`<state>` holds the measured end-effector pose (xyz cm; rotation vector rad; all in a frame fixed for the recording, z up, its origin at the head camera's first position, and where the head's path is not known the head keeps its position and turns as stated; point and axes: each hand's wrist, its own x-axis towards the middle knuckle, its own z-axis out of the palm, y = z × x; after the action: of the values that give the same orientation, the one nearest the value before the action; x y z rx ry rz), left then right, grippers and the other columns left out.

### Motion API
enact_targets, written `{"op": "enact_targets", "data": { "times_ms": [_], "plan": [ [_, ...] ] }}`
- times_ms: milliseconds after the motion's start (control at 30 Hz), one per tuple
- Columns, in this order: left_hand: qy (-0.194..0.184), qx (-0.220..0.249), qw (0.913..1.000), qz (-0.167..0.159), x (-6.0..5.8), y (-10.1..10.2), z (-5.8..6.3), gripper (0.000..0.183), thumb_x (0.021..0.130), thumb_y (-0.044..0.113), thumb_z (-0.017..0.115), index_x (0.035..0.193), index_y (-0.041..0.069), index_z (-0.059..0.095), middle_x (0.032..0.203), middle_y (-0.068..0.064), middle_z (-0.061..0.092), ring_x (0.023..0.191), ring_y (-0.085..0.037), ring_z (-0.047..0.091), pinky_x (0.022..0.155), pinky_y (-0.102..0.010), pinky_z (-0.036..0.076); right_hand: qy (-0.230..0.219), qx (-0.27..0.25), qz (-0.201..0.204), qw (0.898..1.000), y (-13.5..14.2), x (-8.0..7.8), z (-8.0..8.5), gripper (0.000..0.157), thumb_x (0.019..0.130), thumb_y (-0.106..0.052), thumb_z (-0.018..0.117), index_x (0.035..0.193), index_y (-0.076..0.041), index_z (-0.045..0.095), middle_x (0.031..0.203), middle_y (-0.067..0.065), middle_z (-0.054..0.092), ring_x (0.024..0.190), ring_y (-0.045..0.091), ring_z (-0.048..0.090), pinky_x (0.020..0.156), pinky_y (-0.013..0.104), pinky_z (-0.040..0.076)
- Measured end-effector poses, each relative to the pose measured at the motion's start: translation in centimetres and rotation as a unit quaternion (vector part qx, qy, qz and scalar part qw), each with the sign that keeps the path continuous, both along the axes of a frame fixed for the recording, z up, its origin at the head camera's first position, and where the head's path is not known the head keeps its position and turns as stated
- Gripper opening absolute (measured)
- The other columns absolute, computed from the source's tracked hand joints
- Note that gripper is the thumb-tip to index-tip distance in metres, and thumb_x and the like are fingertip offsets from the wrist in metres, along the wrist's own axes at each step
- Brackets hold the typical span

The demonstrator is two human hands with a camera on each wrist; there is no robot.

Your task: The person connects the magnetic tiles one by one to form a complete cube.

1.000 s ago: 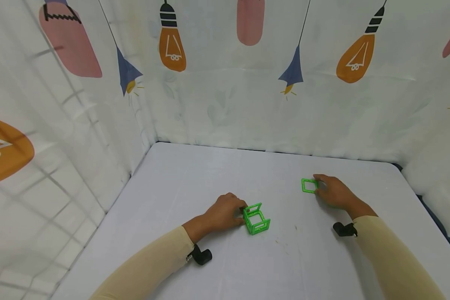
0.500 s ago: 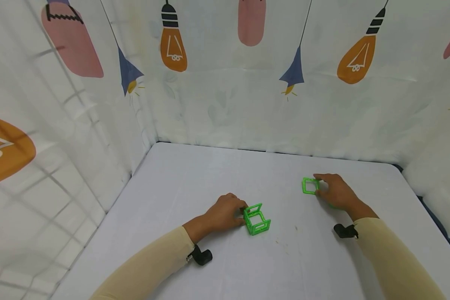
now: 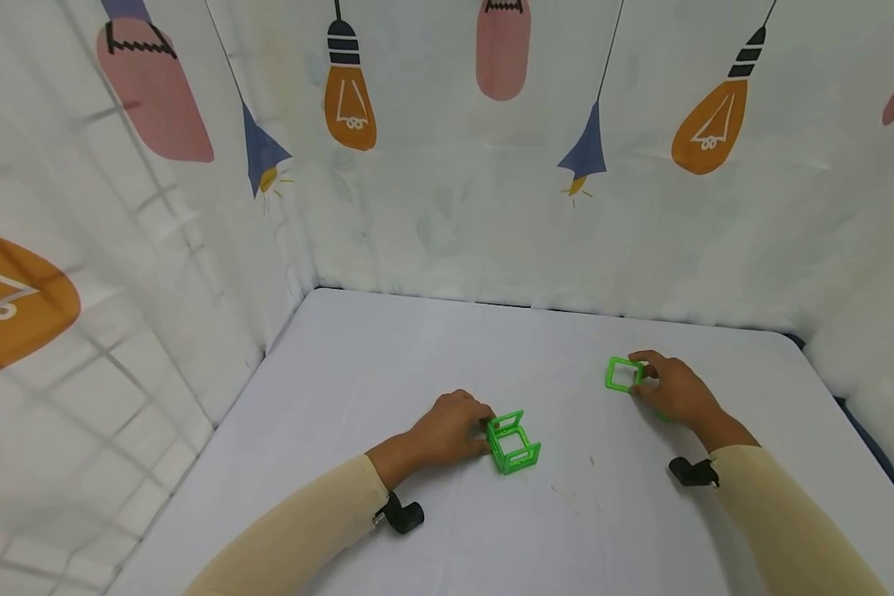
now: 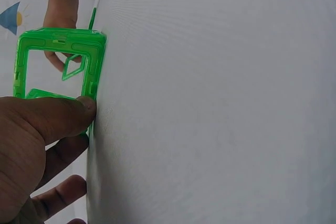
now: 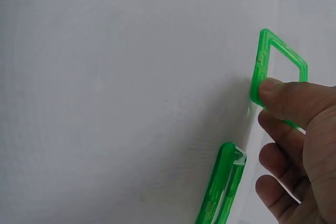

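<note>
My left hand (image 3: 450, 430) grips an open cube shape (image 4: 60, 39) built from green magnetic tiles with square frames. In the left wrist view its thumb presses on the near side of one frame, the fingers lying behind. Further right on the table, my right hand (image 3: 674, 393) pinches a single green square magnetic tile (image 5: 260, 61) by one side, thumb in front. That tile stands tilted up. Below the right hand's fingers lie more green tiles (image 5: 220, 187), apparently stacked; in the head view the hand hides most of them.
Both hands work over a white-covered table (image 3: 387, 348). A white curtain (image 3: 447, 215) printed with lamps and bulbs hangs behind the table and along its left side. Black cameras (image 3: 402, 515) are strapped at both wrists. Small faint marks dot the cloth between the hands.
The tile in my right hand has tilted up a little and shifted slightly right. My left hand keeps its hold on the open cube. The head view has tipped slightly.
</note>
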<state>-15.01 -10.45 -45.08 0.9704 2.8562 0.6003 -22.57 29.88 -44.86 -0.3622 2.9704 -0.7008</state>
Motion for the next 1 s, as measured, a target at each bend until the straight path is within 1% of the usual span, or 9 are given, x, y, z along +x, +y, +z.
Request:
{"op": "enact_targets", "data": {
  "times_ms": [200,333,400,500,633,833,1000],
  "plan": [
    [0.009,-0.006,0.9999,0.001,0.1,0.1,0.1,0.032,0.086,0.027,0.085,0.115,0.016,0.075,0.103,0.011,0.071,0.106,-0.015,0.059,0.094,-0.035,0.047,0.026,0.006,-0.013,1.000,-0.1,0.7,0.5,0.040,0.102,-0.020,0.063,0.141,-0.009,0.056,0.120,0.024,0.068,0.114,0.046,0.058,0.083,0.060,0.048],
    [0.012,-0.010,0.9999,-0.001,0.1,0.0,0.1,0.032,0.087,0.028,0.085,0.115,0.016,0.075,0.102,0.011,0.071,0.106,-0.015,0.059,0.094,-0.036,0.047,0.034,0.001,-0.018,0.999,-0.3,1.2,0.7,0.039,0.103,-0.023,0.063,0.139,-0.010,0.058,0.120,0.021,0.069,0.102,0.037,0.062,0.073,0.048,0.049],
    [0.012,-0.009,0.9999,-0.002,0.1,0.0,0.0,0.033,0.087,0.028,0.085,0.115,0.016,0.075,0.102,0.011,0.071,0.105,-0.015,0.059,0.094,-0.036,0.047,0.040,-0.005,-0.018,0.999,-0.4,1.4,0.7,0.038,0.102,-0.023,0.064,0.138,-0.011,0.058,0.119,0.019,0.070,0.096,0.032,0.063,0.068,0.041,0.048],
    [0.011,-0.008,0.9999,-0.003,0.1,0.0,0.0,0.032,0.087,0.028,0.085,0.115,0.016,0.075,0.101,0.012,0.071,0.105,-0.015,0.059,0.095,-0.037,0.047,0.048,-0.019,-0.020,0.998,-0.5,1.6,0.7,0.038,0.102,-0.023,0.065,0.137,-0.011,0.059,0.117,0.017,0.071,0.088,0.027,0.063,0.062,0.036,0.046],
    [0.013,-0.010,0.9999,-0.002,0.2,0.1,0.0,0.032,0.087,0.029,0.085,0.114,0.016,0.075,0.101,0.012,0.071,0.106,-0.015,0.059,0.096,-0.038,0.046,0.060,-0.032,-0.020,0.997,-0.8,2.0,0.7,0.037,0.101,-0.022,0.067,0.136,-0.011,0.061,0.115,0.015,0.072,0.083,0.023,0.062,0.059,0.034,0.045],
    [0.007,-0.014,0.9999,0.002,0.3,0.2,-0.1,0.032,0.087,0.031,0.085,0.114,0.018,0.076,0.100,0.014,0.070,0.106,-0.014,0.058,0.097,-0.038,0.045,0.076,-0.043,-0.021,0.996,-1.3,2.6,0.8,0.036,0.101,-0.021,0.067,0.135,-0.011,0.062,0.111,0.013,0.074,0.079,0.021,0.062,0.058,0.034,0.044],
    [0.007,-0.017,0.9998,0.005,0.3,0.2,-0.1,0.032,0.087,0.031,0.085,0.114,0.019,0.076,0.099,0.015,0.069,0.105,-0.013,0.057,0.096,-0.038,0.045,0.081,-0.051,-0.021,0.995,-1.9,3.1,1.0,0.036,0.101,-0.022,0.067,0.135,-0.013,0.062,0.111,0.011,0.074,0.080,0.021,0.062,0.057,0.034,0.045]
  ]
}}
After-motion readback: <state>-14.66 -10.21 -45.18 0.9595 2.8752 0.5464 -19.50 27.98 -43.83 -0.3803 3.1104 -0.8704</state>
